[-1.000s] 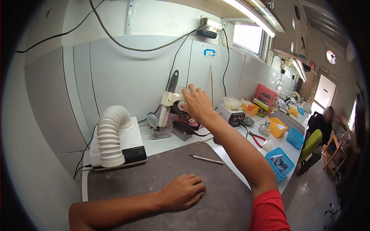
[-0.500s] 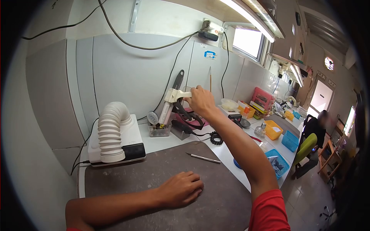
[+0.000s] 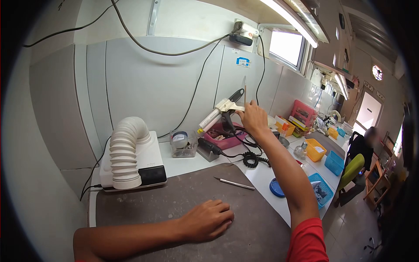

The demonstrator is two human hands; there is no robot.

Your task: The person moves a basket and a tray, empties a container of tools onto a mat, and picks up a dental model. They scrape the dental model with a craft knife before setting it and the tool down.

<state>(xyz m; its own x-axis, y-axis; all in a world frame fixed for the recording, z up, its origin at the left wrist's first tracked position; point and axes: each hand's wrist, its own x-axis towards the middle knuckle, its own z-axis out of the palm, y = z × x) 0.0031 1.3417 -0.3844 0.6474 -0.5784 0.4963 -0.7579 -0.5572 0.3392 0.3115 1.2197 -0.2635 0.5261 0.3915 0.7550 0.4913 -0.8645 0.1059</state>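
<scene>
My right hand (image 3: 254,118) is closed around the rear end of a white dispensing gun (image 3: 224,106) with a dark handle or trigger. The gun slants down to the left, its yellow tip above the left end of a pink tray (image 3: 231,142). My left hand (image 3: 209,219) rests palm down on the dark mat (image 3: 144,205), fingers curled in a loose fist, with nothing visible in it. A craft knife (image 3: 235,183) lies on the mat beyond the left hand. Left of the pink tray is a clear box (image 3: 185,150) of small items.
A white machine with a ribbed hose (image 3: 124,150) stands at the left. A dark handpiece (image 3: 210,147) sits in a stand, with a coiled cord (image 3: 251,160). To the right are a blue lid (image 3: 276,187), a glass bottle (image 3: 300,150), a yellow basket (image 3: 315,149) and a seated person (image 3: 364,148).
The dispensing gun has moved right, from over the clear box to the pink tray, and tilted further from upright. My left hand stays on the mat. The view has shifted slightly.
</scene>
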